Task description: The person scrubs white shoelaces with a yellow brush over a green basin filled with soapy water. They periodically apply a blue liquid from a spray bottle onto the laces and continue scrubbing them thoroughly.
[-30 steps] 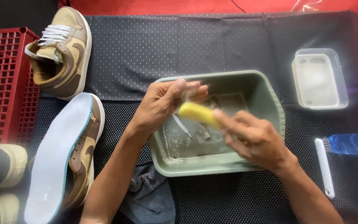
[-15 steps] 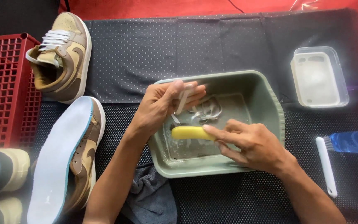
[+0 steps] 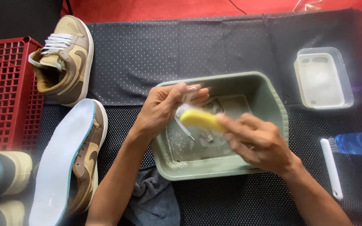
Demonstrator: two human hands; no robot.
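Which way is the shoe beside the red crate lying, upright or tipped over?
Tipped on its side. The shoe shows its whole pale sole to the camera, with the brown upper facing the basin. The laced shoe above it sits upright.

Red crate [image 3: 3,92], tan sneakers [image 3: 65,58] (one overturned), grey cloth [image 3: 153,201].

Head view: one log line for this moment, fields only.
left hand: holds white shoelace over green basin | right hand: yellow brush on lace | nearby: tan sneakers, red basket
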